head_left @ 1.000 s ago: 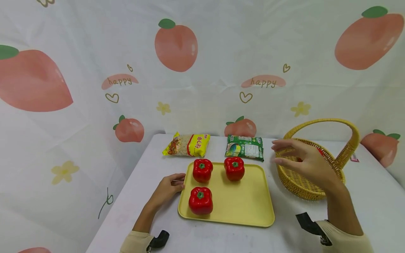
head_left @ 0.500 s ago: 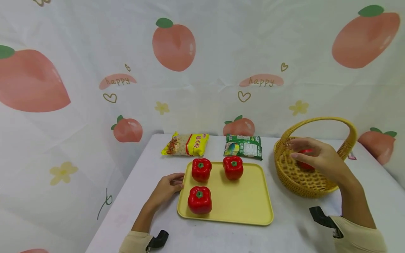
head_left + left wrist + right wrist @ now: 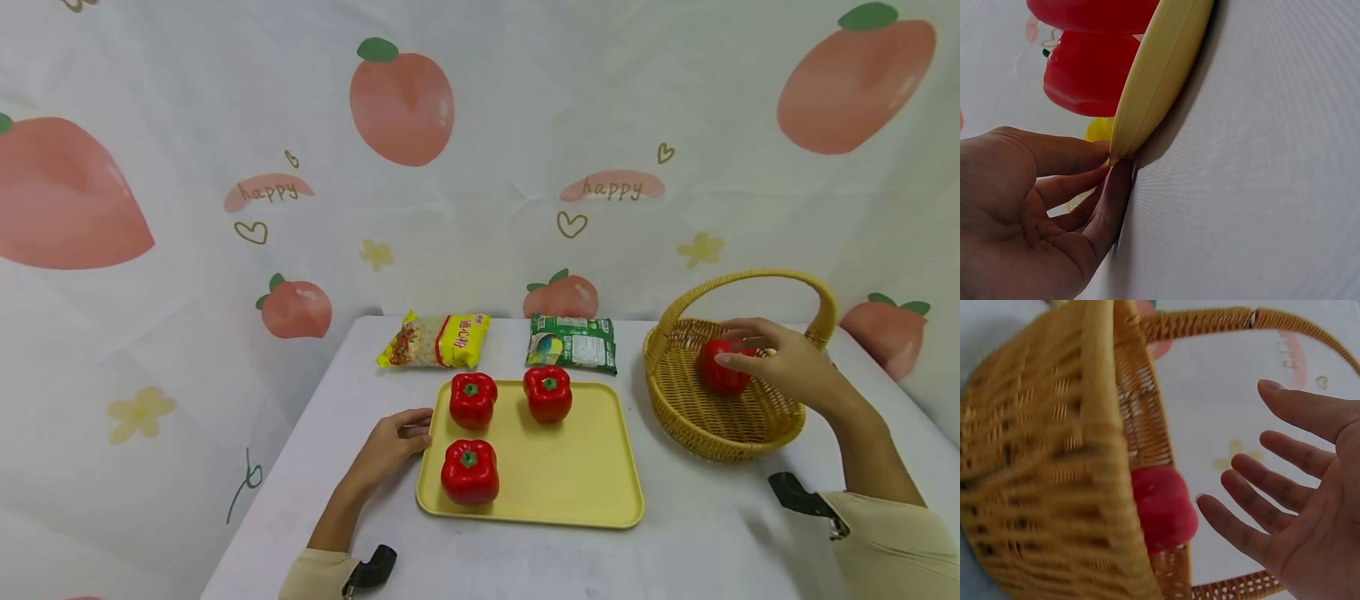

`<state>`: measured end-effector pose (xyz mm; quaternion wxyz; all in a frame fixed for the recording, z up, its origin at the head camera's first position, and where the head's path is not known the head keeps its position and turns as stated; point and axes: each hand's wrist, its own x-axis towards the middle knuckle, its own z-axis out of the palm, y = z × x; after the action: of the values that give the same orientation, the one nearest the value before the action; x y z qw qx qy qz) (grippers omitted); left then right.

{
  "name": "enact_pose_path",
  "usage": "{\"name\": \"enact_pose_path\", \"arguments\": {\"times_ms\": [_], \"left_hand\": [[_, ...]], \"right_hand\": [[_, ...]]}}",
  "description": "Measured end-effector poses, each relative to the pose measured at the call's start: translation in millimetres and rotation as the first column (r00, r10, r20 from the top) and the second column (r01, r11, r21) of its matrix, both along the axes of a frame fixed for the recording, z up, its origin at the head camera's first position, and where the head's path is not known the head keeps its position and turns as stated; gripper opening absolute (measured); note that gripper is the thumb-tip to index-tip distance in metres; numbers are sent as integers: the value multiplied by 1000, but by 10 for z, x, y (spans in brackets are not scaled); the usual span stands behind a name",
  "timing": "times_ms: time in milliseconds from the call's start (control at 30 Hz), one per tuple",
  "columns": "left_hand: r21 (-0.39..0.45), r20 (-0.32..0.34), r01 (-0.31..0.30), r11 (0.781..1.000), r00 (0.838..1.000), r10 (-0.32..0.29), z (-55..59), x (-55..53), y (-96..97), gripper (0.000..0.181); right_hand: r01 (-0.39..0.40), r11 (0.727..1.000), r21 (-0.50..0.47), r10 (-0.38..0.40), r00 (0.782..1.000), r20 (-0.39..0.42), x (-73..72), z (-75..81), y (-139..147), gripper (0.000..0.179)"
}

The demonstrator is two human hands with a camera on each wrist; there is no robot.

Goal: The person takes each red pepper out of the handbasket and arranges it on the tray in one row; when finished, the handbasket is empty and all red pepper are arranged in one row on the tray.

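Note:
In the head view my right hand (image 3: 783, 362) reaches over the rim of a yellow wicker basket (image 3: 678, 412) holding one red bell pepper (image 3: 720, 367). The right wrist view shows my spread fingers a little apart from that pepper (image 3: 1163, 509), nothing between them. My left hand (image 3: 390, 450) rests on the table at the left edge of a yellow tray (image 3: 562, 483). Its thumb and fingertips touch the tray's rim (image 3: 1147, 87) in the left wrist view. Three red bell peppers lie on the tray: back left (image 3: 473, 400), back middle (image 3: 547, 394) and front left (image 3: 470, 472).
Behind the tray lie a yellow and clear food bag (image 3: 435, 342) and a green packet (image 3: 572, 343). The basket's tall handle (image 3: 750, 277) arches over its opening. A peach-printed cloth (image 3: 480, 208) hangs at the back of the white table (image 3: 570, 567).
My right hand has moved right from the basket's left side to above the pepper inside, baring more of that pepper. The left hand stays at the tray's edge. The head view has shifted slightly.

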<state>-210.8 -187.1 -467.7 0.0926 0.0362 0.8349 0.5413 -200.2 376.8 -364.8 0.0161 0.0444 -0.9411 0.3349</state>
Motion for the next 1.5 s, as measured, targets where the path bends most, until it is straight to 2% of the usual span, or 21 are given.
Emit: {"name": "enact_pose_path", "arguments": {"times_ms": [433,600,800,1100,1400,1500], "left_hand": [[1,-7,-3,1000,1000,3,4,-1,5,44],[-2,-10,-5,1000,1000,5,10,-1,0,44],[-4,-4,-12,1000,1000,12,2,2,0,44],[-9,-10,-12,1000,1000,12,-15,7,-2,44],[-11,-14,-13,1000,1000,13,-11,9,10,43],[-14,-16,-15,1000,1000,15,-11,9,14,43]], "right_hand": [[-62,995,82,54,994,96,-291,49,218,80],[-76,990,121,62,991,117,-376,82,231,80],[-124,983,136,107,986,127,-485,111,233,76],[-153,985,84,128,961,246,-617,88,236,77],[-189,981,35,173,948,267,-653,69,208,75],[-197,980,25,181,938,297,-678,48,206,77]]}}
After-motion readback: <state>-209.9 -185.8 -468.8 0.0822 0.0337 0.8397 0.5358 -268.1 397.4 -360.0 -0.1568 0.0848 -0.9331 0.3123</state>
